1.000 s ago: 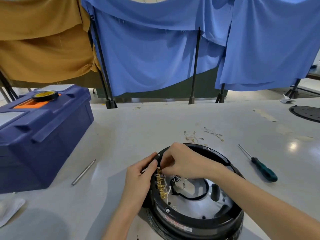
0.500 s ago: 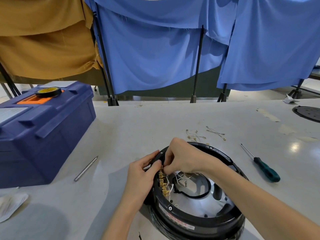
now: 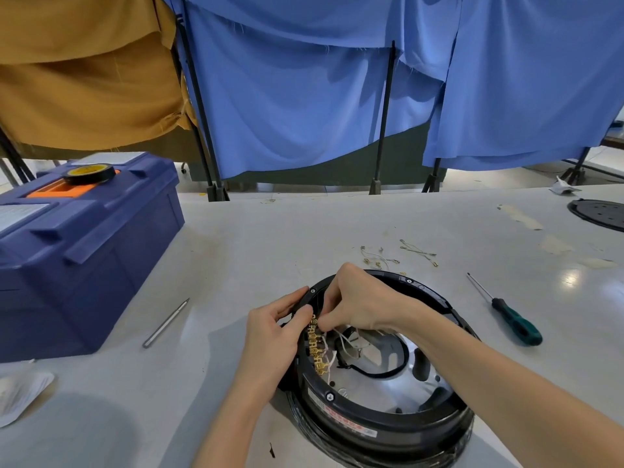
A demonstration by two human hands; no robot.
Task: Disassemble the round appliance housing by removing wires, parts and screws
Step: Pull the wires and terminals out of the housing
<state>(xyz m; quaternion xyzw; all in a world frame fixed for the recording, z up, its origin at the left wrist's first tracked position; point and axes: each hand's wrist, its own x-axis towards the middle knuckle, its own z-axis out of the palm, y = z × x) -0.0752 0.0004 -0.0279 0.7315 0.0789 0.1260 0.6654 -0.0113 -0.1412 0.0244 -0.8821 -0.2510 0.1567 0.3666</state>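
Head cam: round black housing [image 3: 381, 412] on grey table [image 3: 270, 238], near front edge, centre-right. L hand [image 3: 273, 339] grips housing's left rim, thumb on top. R hand [image 3: 358, 298] reaches inside, fingers curled, pinches white wires [image 3: 341, 342] at top of brass terminal row [image 3: 317, 351]. Green-handled screwdriver [image 3: 516, 327] to right, apart; blue toolbox [image 3: 84, 251] far left.

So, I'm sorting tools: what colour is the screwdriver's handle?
The screwdriver handle is dark green with black; head view shows it.

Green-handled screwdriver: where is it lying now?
Head view: the screwdriver lies untouched on the table, just right of the round housing.
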